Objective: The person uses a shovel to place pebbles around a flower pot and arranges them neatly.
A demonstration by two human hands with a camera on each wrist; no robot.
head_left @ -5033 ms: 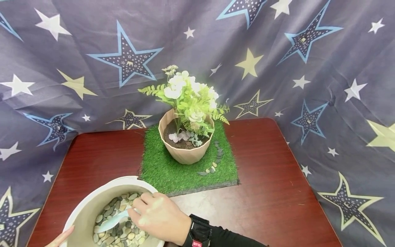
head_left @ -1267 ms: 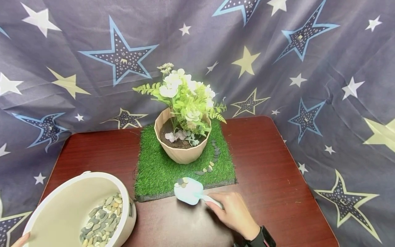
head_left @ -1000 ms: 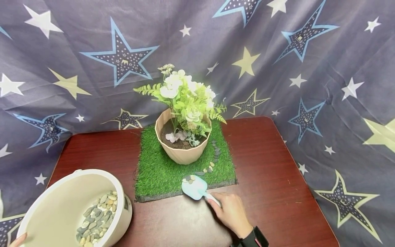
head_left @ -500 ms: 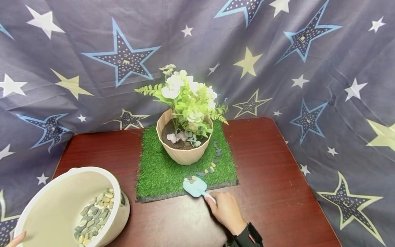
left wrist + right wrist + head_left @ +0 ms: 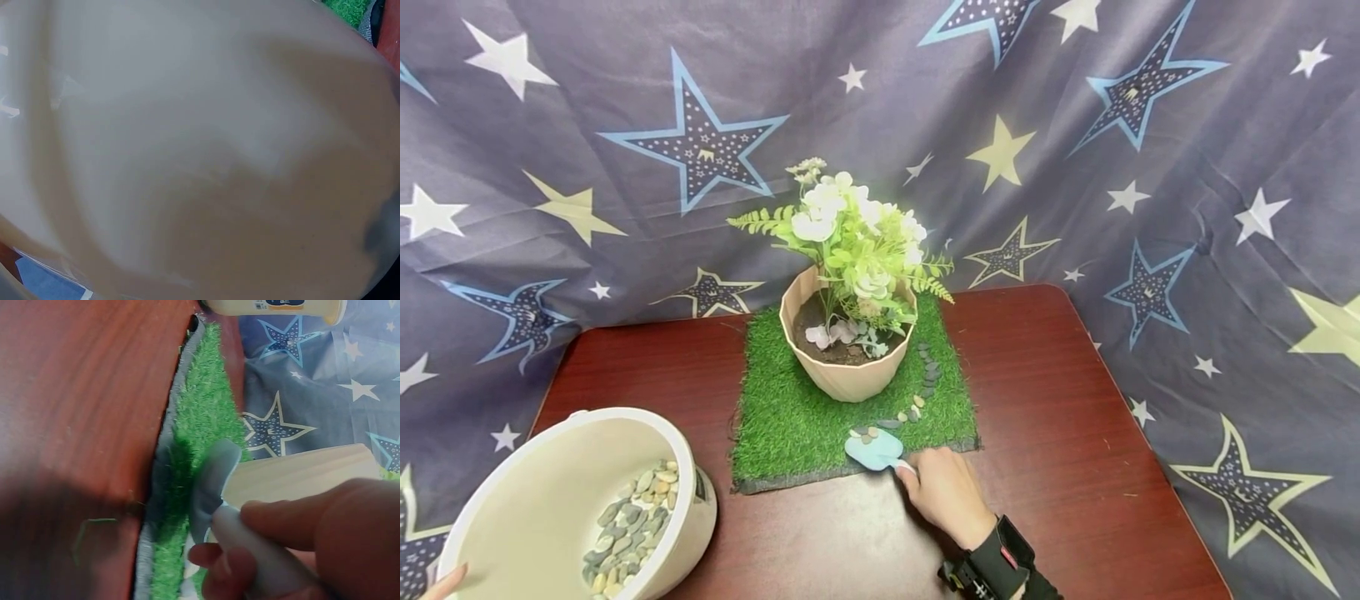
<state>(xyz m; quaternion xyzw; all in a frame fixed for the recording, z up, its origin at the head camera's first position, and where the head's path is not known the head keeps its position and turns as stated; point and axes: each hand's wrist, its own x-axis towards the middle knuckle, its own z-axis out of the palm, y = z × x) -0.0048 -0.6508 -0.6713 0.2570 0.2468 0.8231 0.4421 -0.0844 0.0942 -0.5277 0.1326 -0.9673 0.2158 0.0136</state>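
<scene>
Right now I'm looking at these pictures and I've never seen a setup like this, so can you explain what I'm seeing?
There's no robot here, just a person's two bare hands. The wide picture comes from a camera on the head, looking forward and down. The other two come from wrist cameras: the left one is mostly filled by a pale bucket, the right one shows a light-blue scoop close up.

On the reddish table are the bucket, with pebbles inside, and a grass mat bearing a flowerpot and a curved row of stones. The right hand holds the scoop, with a few pebbles at its front edge. The left hand, only partly visible, is at the bucket's rim.
</scene>
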